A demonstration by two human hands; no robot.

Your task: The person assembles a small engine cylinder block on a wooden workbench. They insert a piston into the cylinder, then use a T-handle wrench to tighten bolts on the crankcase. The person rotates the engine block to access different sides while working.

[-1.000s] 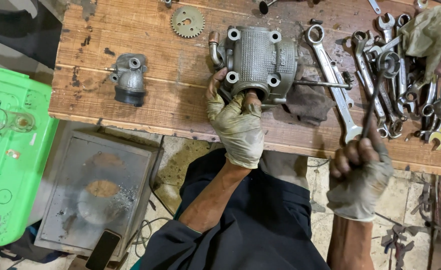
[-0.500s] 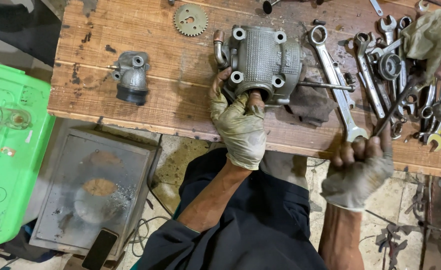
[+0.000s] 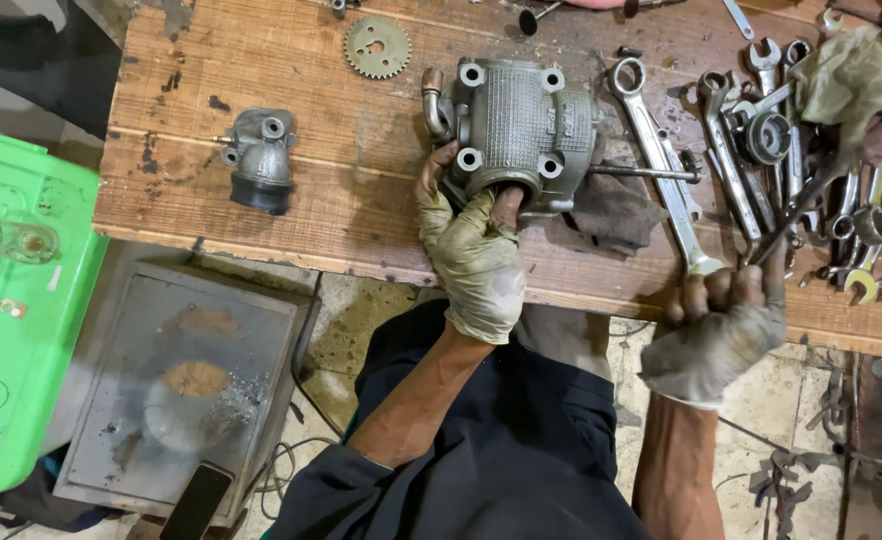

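Gripping the grey cast engine casing (image 3: 521,135) at its near edge, the gloved left hand (image 3: 476,255) pins it flat on the wooden workbench (image 3: 261,215), roughly mid-bench; thumb up the left side by the bent copper pipe stub, fingers curled around the lower rim, so closed on the part. The right hand (image 3: 721,325), in a torn dirty glove, sits at the front edge of the bench, fingers wrapped shut around a thin dark rod-like tool (image 3: 796,215) that slants up toward the wrench pile (image 3: 811,160); exact kind of tool not clear. Progress, as a judgement: casing looks stripped and bare, bolt holes at the four corners appear empty, a thin rod (image 3: 641,172) sticks out of its right side over a dark rag (image 3: 611,210). Tool is picked up but well apart from the casing, so no work on the part with it yet. Smaller grey housing (image 3: 259,160) and toothed sprocket (image 3: 378,46) lie apart on the left, untouched. Left forearm comes straight up from the body, wrist bent forward; right forearm runs up on the right side, knuckles toward the camera. Green plastic bin (image 3: 21,300) sits off the bench, lower left.
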